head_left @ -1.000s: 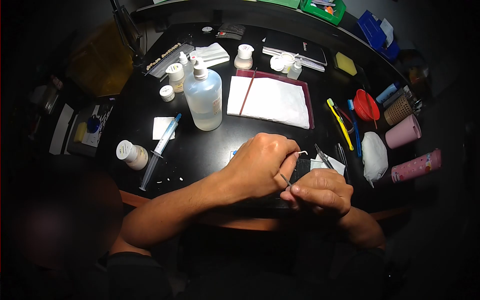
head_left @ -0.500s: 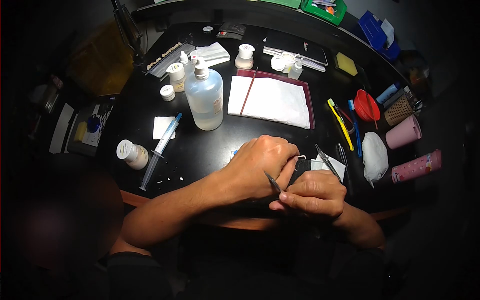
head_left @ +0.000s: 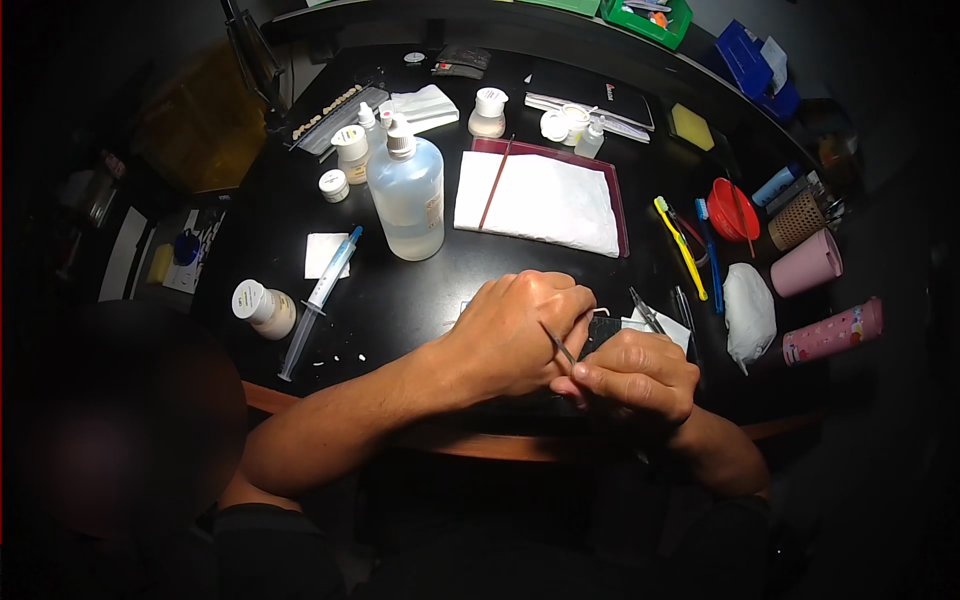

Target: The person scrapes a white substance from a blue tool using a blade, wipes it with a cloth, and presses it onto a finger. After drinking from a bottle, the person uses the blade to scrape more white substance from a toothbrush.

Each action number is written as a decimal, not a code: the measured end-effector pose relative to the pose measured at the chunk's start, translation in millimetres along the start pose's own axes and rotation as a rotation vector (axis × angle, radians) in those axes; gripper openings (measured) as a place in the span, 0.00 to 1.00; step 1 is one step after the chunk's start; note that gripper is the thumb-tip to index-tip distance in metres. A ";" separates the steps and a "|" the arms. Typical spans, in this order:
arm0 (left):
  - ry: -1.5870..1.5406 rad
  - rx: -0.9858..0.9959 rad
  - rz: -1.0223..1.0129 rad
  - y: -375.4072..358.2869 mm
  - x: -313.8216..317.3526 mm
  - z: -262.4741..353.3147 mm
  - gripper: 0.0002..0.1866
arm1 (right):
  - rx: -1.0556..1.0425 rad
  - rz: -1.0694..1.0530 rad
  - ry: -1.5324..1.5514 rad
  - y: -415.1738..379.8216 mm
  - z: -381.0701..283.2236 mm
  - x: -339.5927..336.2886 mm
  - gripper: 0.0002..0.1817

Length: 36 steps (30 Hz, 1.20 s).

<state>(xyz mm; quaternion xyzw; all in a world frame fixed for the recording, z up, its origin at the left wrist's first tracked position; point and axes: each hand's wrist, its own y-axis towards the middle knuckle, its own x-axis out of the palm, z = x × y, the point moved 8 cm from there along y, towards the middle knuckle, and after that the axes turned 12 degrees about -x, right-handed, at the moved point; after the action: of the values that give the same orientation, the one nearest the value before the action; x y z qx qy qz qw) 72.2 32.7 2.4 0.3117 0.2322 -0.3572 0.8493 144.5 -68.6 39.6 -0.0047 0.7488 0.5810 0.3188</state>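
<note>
My left hand (head_left: 530,325) is closed, back of the hand up, its fingers curled toward the right. What it grips is hidden; a small pale curved piece (head_left: 601,312) shows just beyond its fingers. My right hand (head_left: 638,372) pinches a thin dark pointed hand tool (head_left: 558,344) between thumb and fingers. That tool's tip overlaps the back of my left hand in this view. Beyond my right hand, dark slim tweezers (head_left: 646,310) lie by a white paper square (head_left: 675,330).
A large clear bottle (head_left: 408,205) stands ahead, left of a folded white towel (head_left: 540,200) bearing a brush (head_left: 497,185). To the left are a syringe (head_left: 320,300) and a small jar (head_left: 265,308). Toothbrushes (head_left: 681,250), a red bowl (head_left: 735,212) and a pink cup (head_left: 806,265) are right.
My right hand has shifted slightly right and turned, and the tool's tip has moved up and right. My left hand stays almost in place.
</note>
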 end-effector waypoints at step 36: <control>-0.119 -0.174 -0.159 0.8 2.4 -6.5 0.11 | 0.192 -0.028 -0.109 -10.6 17.7 5.8 0.25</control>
<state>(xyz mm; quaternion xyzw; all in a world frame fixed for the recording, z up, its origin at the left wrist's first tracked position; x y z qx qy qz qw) 73.3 36.5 -3.4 0.1958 0.2354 -0.4197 0.8545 152.2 -54.5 25.5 0.0468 0.7824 0.5015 0.3662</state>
